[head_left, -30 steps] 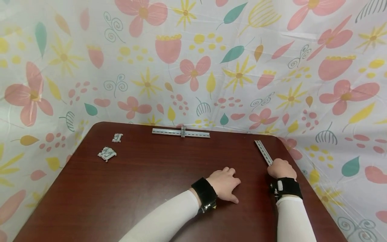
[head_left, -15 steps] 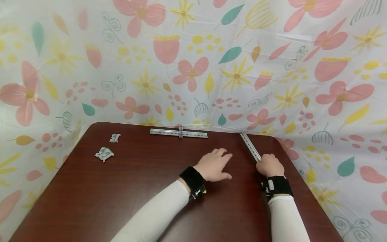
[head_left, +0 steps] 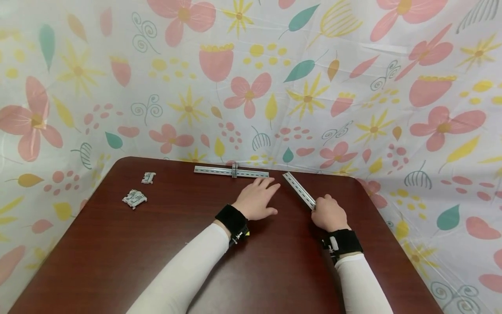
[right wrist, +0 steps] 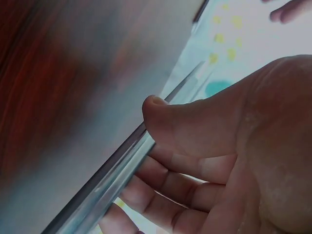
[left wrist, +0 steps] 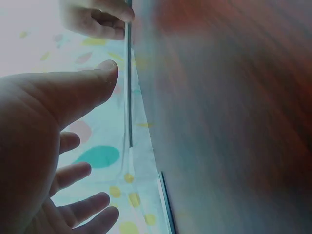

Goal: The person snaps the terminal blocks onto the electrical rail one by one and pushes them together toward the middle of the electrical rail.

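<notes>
My right hand [head_left: 330, 213] grips a slotted metal DIN rail [head_left: 299, 189] by its near end, thumb on one side and fingers on the other in the right wrist view. The rail slants away toward the back of the table. My left hand [head_left: 256, 199] reaches over the table with fingers spread and nothing in them. Just beyond its fingertips lies a second DIN rail [head_left: 213, 170], set along the back edge, with a small grey block [head_left: 234, 170] mounted across its middle. In the left wrist view the held rail [left wrist: 128, 87] passes beyond my thumb.
On the left of the brown table [head_left: 176, 244] lie two groups of small pale grey parts: a smaller one [head_left: 148, 178] toward the back and a larger one [head_left: 135, 199] nearer. A flowered curtain [head_left: 251, 87] hangs right behind the table's back edge.
My right hand has carried the held rail leftward from the table's right side, its far end swinging toward the back rail. My left hand has moved forward and left, close to the back rail.
</notes>
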A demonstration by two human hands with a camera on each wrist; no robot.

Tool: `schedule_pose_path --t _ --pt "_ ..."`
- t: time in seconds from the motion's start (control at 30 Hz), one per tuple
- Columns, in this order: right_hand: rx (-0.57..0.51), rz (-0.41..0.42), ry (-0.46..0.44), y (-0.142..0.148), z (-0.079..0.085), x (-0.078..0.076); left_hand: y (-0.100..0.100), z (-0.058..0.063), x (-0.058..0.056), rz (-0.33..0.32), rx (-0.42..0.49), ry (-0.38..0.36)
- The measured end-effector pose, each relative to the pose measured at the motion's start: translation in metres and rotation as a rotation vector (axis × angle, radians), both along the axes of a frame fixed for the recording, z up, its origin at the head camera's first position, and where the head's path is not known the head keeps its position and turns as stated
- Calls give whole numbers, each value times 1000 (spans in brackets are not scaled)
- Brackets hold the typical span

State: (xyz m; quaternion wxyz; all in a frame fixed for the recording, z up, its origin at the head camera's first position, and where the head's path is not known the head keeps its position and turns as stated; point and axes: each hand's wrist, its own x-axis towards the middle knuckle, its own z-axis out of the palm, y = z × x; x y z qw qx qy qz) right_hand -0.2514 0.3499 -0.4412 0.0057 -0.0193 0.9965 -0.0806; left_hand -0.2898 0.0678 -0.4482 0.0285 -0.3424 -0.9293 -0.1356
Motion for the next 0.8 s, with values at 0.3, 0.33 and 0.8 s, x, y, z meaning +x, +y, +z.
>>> schedule_pose_path --t 0.3,0.33,0.8 --pt "36 114 76 -44 1 11 -12 0 -6 -10 -28 101" --pt "40 125 83 -48 1 12 -12 0 -5 -14 -35 119" --pt "73 238 194 -78 -4 17 -13 -6 -7 -23 -104 123"
